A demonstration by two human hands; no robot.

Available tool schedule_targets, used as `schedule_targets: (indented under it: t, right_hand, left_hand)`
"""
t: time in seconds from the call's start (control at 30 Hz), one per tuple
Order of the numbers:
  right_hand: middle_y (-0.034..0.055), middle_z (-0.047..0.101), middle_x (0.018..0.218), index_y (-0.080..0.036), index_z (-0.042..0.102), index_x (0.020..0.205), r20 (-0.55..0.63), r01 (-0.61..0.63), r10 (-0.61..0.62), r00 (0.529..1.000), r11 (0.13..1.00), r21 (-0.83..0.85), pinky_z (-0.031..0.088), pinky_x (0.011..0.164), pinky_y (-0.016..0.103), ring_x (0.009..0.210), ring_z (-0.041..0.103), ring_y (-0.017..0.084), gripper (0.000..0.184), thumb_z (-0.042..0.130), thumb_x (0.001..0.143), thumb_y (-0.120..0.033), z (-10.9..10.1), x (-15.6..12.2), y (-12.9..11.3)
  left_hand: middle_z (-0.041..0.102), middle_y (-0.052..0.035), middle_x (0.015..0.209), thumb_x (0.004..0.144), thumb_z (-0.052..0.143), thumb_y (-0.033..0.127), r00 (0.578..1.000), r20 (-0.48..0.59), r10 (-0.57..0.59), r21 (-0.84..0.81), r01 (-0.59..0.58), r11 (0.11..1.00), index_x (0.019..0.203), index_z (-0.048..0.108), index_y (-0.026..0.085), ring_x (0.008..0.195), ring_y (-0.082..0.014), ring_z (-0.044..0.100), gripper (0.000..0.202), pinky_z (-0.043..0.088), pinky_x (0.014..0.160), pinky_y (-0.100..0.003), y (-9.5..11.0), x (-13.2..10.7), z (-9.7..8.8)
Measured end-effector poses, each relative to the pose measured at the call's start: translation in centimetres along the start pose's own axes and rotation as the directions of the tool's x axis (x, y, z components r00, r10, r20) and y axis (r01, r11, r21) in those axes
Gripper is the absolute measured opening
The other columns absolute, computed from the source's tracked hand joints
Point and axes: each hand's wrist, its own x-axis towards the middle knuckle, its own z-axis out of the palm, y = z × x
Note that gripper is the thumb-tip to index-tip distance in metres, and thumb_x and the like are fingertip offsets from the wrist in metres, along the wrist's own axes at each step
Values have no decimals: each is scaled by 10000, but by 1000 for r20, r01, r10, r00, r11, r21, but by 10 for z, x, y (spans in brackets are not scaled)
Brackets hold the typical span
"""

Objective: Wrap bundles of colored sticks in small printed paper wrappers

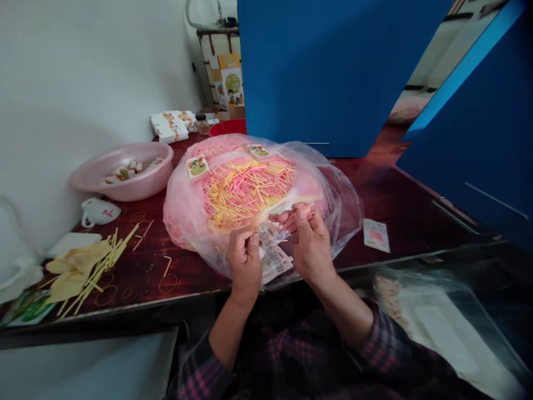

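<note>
Over the near side of a big clear bag (341,194), on the dark red surface (145,256), I have both hands in view through the head camera. The right hand (312,240) has its grip clamped on a bundle of thin pink sticks (289,224), thumb on the near side. The sticks look straight, slim and pale-streaked, packed closely side by side, though the fingers hide part of them. Their long axis slants: one end points away to the right, the other back toward me and leftward, near the clear packet (277,261).

That packet is crumpled and shiny, with small print, and lies between the hands at the bag's near edge, its lower part toward me. The left hand (245,258) has its grip together, thumb against the curled fingers, beside the packet's left edge; whether film is caught in it, I cannot tell.

Inside the bag's opening I see a heap of loose pink and yellow sticks (250,191) pointing every way. Two small printed boxes (197,168) rest at the opening's far side. To the left stands a pink basin (133,189).
</note>
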Motion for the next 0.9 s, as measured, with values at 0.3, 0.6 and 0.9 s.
schedule_targets:
  t: [0.3,0.6,0.9]
  right_hand:
    - [-29,723,833,-237,566,994,101,120,-105,989,980,-161,556,782,307,822,732,149,198,599,980,-431,-20,0,-5]
    - [-27,726,839,-235,578,994,25,181,-180,983,961,-209,546,816,323,809,716,145,198,586,989,-432,-35,-6,-16]
    - [-1,718,817,-238,528,973,-80,189,-198,977,976,-108,536,783,322,776,712,163,298,535,986,-535,-38,-3,-27]
  left_hand:
    - [686,-13,798,929,604,217,981,195,16,-38,-8,999,869,666,198,744,-146,637,89,519,732,-278,10,-3,8]
    - [685,-35,884,927,621,160,942,181,281,34,-292,956,857,656,192,874,-167,662,85,537,824,-295,19,3,5]
    - [673,-4,876,902,674,271,932,290,220,-125,-191,974,884,687,208,819,-154,638,67,500,775,-268,22,-3,33]
